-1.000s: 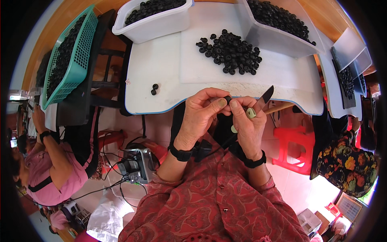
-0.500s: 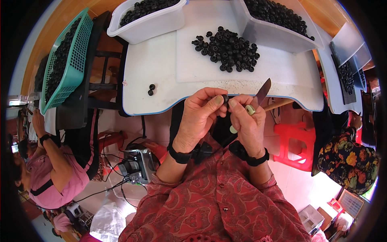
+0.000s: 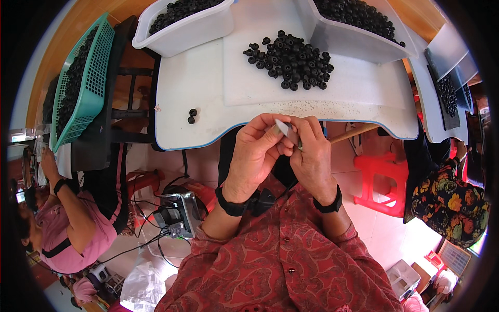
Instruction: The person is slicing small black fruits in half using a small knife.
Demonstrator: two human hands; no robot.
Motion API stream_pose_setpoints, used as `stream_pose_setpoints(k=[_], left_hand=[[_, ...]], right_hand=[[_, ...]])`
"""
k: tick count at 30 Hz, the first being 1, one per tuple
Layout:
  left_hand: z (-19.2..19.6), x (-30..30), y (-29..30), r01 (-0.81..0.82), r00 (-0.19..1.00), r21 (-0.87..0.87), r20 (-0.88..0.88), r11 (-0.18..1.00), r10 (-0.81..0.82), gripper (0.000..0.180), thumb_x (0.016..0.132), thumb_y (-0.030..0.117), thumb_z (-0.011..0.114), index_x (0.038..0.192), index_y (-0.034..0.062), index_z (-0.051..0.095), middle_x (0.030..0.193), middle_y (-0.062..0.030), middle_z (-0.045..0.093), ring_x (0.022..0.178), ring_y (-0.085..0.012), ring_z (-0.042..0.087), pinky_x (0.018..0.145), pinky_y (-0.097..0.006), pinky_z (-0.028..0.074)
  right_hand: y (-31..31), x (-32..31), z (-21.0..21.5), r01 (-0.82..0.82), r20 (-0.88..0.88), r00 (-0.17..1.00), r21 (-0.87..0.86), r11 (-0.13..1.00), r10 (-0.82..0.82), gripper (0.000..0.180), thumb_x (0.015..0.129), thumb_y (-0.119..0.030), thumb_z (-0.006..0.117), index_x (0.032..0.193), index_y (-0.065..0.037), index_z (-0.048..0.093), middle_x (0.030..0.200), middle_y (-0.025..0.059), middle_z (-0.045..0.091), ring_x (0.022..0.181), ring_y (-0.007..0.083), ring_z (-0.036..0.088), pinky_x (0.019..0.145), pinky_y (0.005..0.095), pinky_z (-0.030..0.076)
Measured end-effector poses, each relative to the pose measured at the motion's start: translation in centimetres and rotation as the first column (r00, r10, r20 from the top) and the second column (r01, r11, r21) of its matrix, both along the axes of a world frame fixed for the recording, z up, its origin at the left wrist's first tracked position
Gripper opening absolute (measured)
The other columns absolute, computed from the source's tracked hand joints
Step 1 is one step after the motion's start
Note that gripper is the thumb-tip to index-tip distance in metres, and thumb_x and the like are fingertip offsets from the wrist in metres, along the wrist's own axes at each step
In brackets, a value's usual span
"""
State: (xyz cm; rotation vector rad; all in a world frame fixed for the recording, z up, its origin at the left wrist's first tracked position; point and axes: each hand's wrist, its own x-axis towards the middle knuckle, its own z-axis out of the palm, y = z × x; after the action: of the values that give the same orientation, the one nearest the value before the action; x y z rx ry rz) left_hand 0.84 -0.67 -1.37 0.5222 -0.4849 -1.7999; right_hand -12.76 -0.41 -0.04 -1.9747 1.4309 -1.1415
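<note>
Over the near edge of the white table (image 3: 182, 88), my two hands meet at the fingertips. My right hand (image 3: 312, 153) is closed around a small knife (image 3: 289, 132), its blade lying across the fingertips of my left hand (image 3: 252, 156). My left hand is closed in a pinch; the small round black part seen in it half a second ago is now hidden by blade and fingers. Beyond the hands lies a pile of small black knobbed parts (image 3: 291, 61). Two loose black parts (image 3: 192, 116) sit to the left on the tabletop.
A white tub (image 3: 182, 39) and a translucent bin (image 3: 358, 47), both holding black parts, stand at the back. To the left is a green basket (image 3: 99, 88) of them. A red stool (image 3: 382, 182) is at right. Co-workers sit on both sides. Cables hang lower left.
My right hand has turned the knife, bringing its blade from pointing up and away to lying against my left fingertips. The black part has gone out of sight.
</note>
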Motion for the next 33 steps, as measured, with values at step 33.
stream_pose_setpoints(k=[33], left_hand=[[-0.65,0.45,0.39,0.003,0.999,-0.068,0.040,0.998,0.000,0.017,0.091,0.005,0.059,0.107,-0.0011,0.058,0.085,-0.0087,0.062,0.066,-0.0142,0.060,0.059,-0.026,0.052]], right_hand=[[0.09,0.08,0.14,0.034,-0.195,0.980,-0.047,0.998,-0.042,0.039,0.067,-0.003,0.068,0.106,-0.008,0.064,0.088,0.0086,0.053,0.066,0.0259,0.063,0.053,0.0349,0.051]])
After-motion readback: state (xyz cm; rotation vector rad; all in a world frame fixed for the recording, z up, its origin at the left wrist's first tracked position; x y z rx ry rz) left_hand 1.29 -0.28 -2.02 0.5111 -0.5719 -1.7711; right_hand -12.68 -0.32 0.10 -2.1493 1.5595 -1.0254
